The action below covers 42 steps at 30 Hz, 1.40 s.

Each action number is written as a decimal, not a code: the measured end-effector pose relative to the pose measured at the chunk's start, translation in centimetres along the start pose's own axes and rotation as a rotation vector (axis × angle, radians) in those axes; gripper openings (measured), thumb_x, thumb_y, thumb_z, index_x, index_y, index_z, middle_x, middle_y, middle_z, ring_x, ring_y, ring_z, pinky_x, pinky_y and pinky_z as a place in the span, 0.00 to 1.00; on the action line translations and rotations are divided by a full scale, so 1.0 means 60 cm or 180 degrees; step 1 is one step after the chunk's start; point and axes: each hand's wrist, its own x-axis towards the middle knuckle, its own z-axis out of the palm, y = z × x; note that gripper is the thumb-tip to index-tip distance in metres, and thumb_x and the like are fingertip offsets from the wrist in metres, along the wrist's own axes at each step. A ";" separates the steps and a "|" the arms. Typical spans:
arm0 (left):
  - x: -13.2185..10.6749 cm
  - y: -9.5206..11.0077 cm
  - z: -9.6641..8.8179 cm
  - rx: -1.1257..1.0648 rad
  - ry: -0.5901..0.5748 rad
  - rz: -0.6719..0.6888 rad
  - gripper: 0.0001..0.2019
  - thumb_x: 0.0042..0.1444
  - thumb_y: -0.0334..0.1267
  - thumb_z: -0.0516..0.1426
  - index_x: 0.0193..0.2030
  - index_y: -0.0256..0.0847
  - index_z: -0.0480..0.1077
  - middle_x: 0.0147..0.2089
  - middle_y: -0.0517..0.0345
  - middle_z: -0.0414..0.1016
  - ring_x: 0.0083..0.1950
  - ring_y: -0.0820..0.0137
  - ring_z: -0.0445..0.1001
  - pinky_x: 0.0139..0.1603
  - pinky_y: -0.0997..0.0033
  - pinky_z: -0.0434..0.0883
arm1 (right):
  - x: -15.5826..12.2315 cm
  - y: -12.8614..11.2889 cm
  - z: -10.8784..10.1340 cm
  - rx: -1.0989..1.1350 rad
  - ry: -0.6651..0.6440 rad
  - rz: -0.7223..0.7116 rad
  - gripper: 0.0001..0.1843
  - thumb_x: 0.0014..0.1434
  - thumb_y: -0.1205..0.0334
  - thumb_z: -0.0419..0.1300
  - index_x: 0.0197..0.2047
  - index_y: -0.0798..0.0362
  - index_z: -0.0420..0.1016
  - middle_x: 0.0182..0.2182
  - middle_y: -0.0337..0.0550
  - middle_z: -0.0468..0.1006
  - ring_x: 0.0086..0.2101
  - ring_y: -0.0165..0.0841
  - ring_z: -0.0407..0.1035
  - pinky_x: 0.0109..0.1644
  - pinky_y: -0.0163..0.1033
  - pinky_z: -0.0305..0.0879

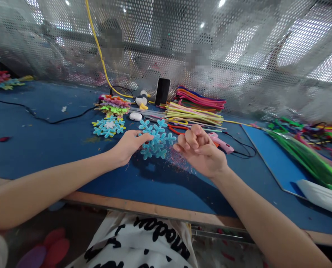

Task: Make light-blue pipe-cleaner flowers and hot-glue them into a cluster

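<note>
My left hand [132, 145] pinches a light-blue snowflake of fuzzy pipe cleaners [155, 138] between thumb and fingers, holding it above the table. Just right of the snowflake is my right hand [201, 150], palm partly turned up and fingers curled in; whether anything small sits in them I cannot make out. A pink glue gun [222, 143] lies behind the right hand, partly covered by it. Beyond my left hand rests another blue snowflake with a white centre [109, 126], with yellow tips showing beneath it.
A stack of colourful snowflakes [114, 105], a white oval case [135, 117], a plush toy bird [142, 99] and a phone [163, 91] stand farther back. Bundles of yellow [194, 114] and pink pipe cleaners [202, 99] lie beside them. Right: a blue board [277, 160] and bagged green pipe cleaners [308, 160]. Perforated metal screen [168, 44] behind.
</note>
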 end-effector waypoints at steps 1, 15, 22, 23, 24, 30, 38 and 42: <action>0.000 0.000 0.000 0.0037 0.0015 0.0030 0.19 0.46 0.46 0.67 0.20 0.43 0.61 0.20 0.67 0.53 0.22 0.75 0.51 0.24 0.68 0.51 | 0.000 0.000 -0.001 -0.0002 0.0020 0.0009 0.17 0.40 0.71 0.64 0.33 0.46 0.64 0.21 0.30 0.53 0.27 0.31 0.52 0.37 0.41 0.61; -0.002 -0.001 -0.001 0.0266 -0.0017 0.0178 0.17 0.45 0.49 0.69 0.26 0.42 0.69 0.19 0.68 0.56 0.21 0.75 0.51 0.24 0.70 0.49 | 0.004 0.004 -0.008 -0.0408 0.0436 -0.0156 0.15 0.45 0.64 0.69 0.34 0.46 0.68 0.24 0.31 0.53 0.26 0.30 0.49 0.32 0.38 0.57; -0.016 0.000 0.010 -0.0001 -0.0515 0.0445 0.17 0.43 0.49 0.72 0.31 0.39 0.78 0.32 0.59 0.78 0.31 0.70 0.69 0.35 0.70 0.65 | 0.001 0.037 -0.019 -0.2526 0.0911 0.0245 0.20 0.49 0.49 0.73 0.41 0.51 0.80 0.33 0.39 0.74 0.31 0.30 0.62 0.35 0.38 0.59; -0.017 0.000 0.010 -0.0014 -0.0567 0.0471 0.17 0.43 0.49 0.72 0.31 0.39 0.79 0.32 0.59 0.78 0.32 0.70 0.69 0.35 0.70 0.65 | -0.002 0.040 -0.017 -0.2527 0.0870 0.0341 0.19 0.50 0.47 0.72 0.38 0.52 0.80 0.32 0.39 0.74 0.30 0.30 0.62 0.34 0.38 0.58; -0.018 -0.001 0.010 -0.0009 -0.0594 0.0504 0.16 0.43 0.49 0.72 0.30 0.39 0.79 0.32 0.59 0.78 0.32 0.71 0.69 0.35 0.71 0.64 | -0.003 0.043 -0.015 -0.2514 0.0859 0.0366 0.19 0.51 0.46 0.72 0.36 0.53 0.79 0.30 0.38 0.73 0.29 0.30 0.61 0.33 0.38 0.57; -0.015 -0.004 0.007 0.0273 -0.0517 0.0513 0.15 0.45 0.48 0.71 0.30 0.39 0.79 0.30 0.61 0.76 0.32 0.72 0.67 0.34 0.71 0.61 | -0.007 0.053 -0.014 -0.2481 0.0915 0.0293 0.17 0.54 0.46 0.70 0.31 0.53 0.80 0.28 0.38 0.73 0.30 0.30 0.62 0.35 0.38 0.57; -0.012 -0.003 0.009 0.0112 -0.0415 0.0368 0.17 0.43 0.49 0.71 0.27 0.37 0.75 0.27 0.61 0.73 0.30 0.73 0.65 0.33 0.71 0.59 | -0.010 0.053 -0.007 -0.2204 0.1095 0.0734 0.19 0.48 0.46 0.74 0.31 0.54 0.82 0.26 0.39 0.76 0.29 0.32 0.65 0.34 0.39 0.60; -0.011 -0.002 0.008 0.0061 -0.0383 0.0355 0.17 0.44 0.49 0.70 0.27 0.37 0.75 0.26 0.61 0.72 0.29 0.73 0.66 0.33 0.71 0.60 | -0.012 0.057 -0.007 -0.2052 0.1102 0.0792 0.19 0.48 0.47 0.74 0.35 0.54 0.83 0.30 0.41 0.80 0.30 0.34 0.69 0.36 0.40 0.64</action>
